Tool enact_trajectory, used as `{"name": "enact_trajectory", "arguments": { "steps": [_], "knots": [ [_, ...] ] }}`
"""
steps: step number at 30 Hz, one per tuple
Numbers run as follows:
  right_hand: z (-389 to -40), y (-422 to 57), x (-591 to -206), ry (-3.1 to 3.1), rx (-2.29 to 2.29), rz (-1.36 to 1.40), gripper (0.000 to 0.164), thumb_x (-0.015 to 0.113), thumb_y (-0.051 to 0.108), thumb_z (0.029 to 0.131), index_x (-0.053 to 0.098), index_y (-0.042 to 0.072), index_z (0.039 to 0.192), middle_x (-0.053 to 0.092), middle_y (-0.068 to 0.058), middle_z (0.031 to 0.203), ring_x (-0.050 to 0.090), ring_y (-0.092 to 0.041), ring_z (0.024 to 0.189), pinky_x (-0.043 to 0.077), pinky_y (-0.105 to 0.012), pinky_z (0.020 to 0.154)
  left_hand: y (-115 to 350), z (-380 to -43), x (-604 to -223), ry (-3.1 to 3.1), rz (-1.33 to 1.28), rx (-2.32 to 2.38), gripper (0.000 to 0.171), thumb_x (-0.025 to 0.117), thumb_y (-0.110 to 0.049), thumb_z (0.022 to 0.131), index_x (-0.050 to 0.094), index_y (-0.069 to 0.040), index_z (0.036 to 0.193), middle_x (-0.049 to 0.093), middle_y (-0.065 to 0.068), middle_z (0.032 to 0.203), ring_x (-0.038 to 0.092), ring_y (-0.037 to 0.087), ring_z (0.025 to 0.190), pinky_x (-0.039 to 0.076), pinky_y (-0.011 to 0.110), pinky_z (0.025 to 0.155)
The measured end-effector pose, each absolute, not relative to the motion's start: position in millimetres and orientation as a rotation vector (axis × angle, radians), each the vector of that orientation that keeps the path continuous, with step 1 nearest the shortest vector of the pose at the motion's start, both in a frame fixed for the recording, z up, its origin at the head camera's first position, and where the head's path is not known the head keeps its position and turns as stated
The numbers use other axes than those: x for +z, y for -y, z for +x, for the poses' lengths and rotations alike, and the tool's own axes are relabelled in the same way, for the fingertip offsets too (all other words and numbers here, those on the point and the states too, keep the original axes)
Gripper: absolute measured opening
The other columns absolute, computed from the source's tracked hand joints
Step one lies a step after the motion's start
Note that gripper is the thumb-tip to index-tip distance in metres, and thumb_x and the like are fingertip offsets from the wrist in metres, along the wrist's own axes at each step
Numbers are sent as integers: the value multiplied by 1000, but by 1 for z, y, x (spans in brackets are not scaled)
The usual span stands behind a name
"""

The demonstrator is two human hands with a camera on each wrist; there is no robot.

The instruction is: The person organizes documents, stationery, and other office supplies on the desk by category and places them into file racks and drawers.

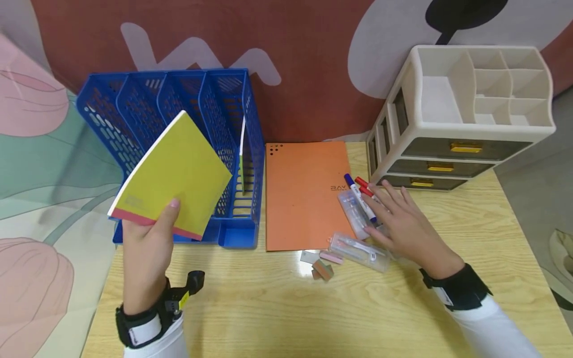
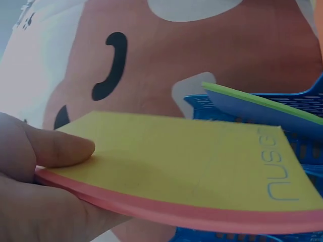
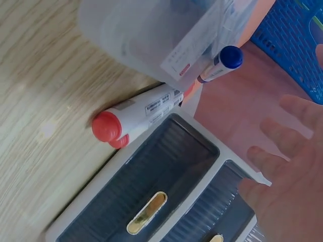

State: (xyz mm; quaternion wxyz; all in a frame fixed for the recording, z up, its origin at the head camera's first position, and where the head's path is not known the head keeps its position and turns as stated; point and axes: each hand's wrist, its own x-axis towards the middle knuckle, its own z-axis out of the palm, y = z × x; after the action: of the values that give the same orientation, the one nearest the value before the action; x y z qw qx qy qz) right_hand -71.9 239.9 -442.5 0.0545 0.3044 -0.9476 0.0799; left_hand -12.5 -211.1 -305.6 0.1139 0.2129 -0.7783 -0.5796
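Left of frame: left hand (image 1: pixel 149 243) pinches pink-edged yellow notebook (image 1: pixel 181 169), long axis slanting up-right from grip, over blue plastic rack (image 1: pixel 254 134). Right of centre: right hand (image 1: pixel 405 226), fingers spread, near blue-capped white marker (image 1: pixel 360 198).

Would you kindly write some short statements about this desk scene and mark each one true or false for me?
1. The left hand holds a yellow notebook. True.
2. A small pink piece lies on the table, just off the near edge of the orange folder. True.
3. In the head view, the blue rack stands to the right of that folder. False: it stands to the left.
4. The drawer unit shows three gold handles. True.
5. The right hand grips one of these handles. False: it is spread near the markers.
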Motion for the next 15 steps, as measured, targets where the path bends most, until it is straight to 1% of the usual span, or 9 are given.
{"name": "enact_trajectory", "arguments": {
  "steps": [3,5,9,12,15],
  "knots": [
    [-69,-242,-441,2867,247,928,81,73,46,88,46,12,156,35,-17,166,23,-42,156,5,-55,131,210,-22,-308,2301,651,-1715,44,60,-26,104,49,-30,146,62,0,143,66,22,125,60,32,94],
    [-66,-243,-441,2854,252,931,82,74,45,87,45,12,156,35,-17,166,24,-43,156,2,-53,131,208,-29,-310,2295,617,-1736,43,58,-25,105,48,-29,146,62,0,144,65,24,126,59,38,96],
    [-63,-243,-440,2841,276,942,85,76,43,86,42,13,158,32,-15,168,27,-44,155,3,-52,131,204,-44,-316,2238,503,-1787,40,55,-18,106,50,-23,146,62,3,142,65,25,126,59,40,98],
    [-60,-244,-440,2849,311,937,86,76,42,86,40,16,160,31,-13,169,27,-43,155,5,-53,131,202,-56,-323,2208,460,-1804,38,54,-17,107,52,-20,144,63,5,140,66,25,125,59,41,98],
    [-57,-244,-441,2854,349,930,84,76,41,87,41,16,159,33,-13,168,29,-44,153,9,-56,130,201,-67,-329,2206,429,-1806,36,52,-18,107,53,-17,144,64,6,140,66,26,124,58,44,99]
  ]
}}
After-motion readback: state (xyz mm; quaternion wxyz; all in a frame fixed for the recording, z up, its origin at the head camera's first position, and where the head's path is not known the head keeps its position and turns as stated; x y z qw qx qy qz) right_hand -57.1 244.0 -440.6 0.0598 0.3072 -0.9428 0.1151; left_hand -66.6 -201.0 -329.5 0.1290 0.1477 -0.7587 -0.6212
